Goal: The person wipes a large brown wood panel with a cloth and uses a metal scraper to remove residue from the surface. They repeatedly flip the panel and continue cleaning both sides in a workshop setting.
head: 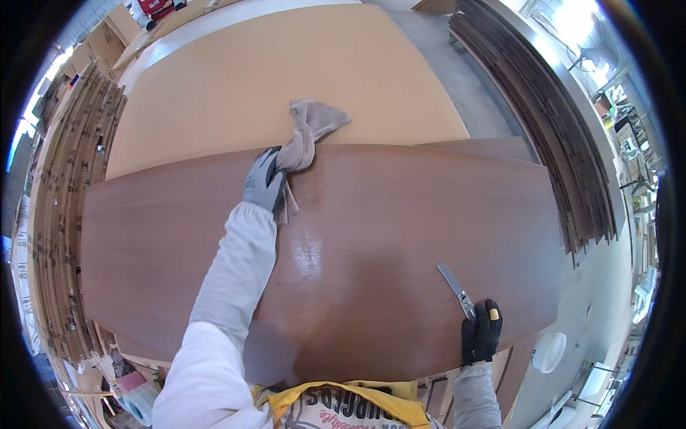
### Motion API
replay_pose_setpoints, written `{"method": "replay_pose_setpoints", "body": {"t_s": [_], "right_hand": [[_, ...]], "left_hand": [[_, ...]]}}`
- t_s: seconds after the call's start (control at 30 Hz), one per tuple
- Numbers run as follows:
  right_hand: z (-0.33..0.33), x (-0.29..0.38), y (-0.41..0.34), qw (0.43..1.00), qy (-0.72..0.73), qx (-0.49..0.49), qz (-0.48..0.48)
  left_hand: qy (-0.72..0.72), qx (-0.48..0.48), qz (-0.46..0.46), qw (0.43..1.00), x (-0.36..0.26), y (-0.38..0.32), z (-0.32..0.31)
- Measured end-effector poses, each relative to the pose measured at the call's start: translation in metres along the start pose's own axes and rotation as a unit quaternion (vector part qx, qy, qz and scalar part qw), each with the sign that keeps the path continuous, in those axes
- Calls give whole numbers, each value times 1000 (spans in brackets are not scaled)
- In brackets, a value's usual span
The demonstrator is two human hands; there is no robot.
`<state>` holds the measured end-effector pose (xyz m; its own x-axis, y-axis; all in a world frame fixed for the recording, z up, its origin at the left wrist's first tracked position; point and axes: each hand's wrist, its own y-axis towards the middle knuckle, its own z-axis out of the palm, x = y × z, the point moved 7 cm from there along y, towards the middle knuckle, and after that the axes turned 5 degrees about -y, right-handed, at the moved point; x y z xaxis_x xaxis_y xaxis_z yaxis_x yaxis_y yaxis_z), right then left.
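Observation:
A large brown wood-grained panel (375, 225) lies flat before me. My left hand (265, 179), in a grey glove, grips a greyish-brown cloth (300, 150) near the panel's far edge. Part of the cloth spreads past that edge, and a strip hangs down beside my fingers. My right hand (481, 331), in a black glove with yellowish tape on one finger, holds a utility knife (466, 304) at the near right of the panel. Its long blade is extended and points up and left. A shiny patch shows on the panel's middle.
Beyond the panel lies a large tan board (300, 64). Stacked dark panels (541, 107) stand at the right, and cardboard-like sheets (69, 214) line the left. A white round lid or bucket (549, 352) is at the lower right. Rolls (139, 399) sit at the lower left.

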<state>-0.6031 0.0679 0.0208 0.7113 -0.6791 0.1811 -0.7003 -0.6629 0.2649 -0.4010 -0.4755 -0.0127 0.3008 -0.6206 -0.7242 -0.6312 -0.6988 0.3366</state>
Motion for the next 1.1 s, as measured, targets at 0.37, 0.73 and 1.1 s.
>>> {"method": "replay_pose_setpoints", "body": {"t_s": [0.37,0.73,1.1], "right_hand": [[-5,3,-9,999,-23,-19,-17],[-20,42,14,994,67,16,83],[90,467,77,874,279,219,-333]], "left_hand": [[-521,-89,-18,849,-144,-60,-170],[43,-106,-92,989,-10,-149,-105],[-4,81,-23,996,-151,-257,-27]]}}
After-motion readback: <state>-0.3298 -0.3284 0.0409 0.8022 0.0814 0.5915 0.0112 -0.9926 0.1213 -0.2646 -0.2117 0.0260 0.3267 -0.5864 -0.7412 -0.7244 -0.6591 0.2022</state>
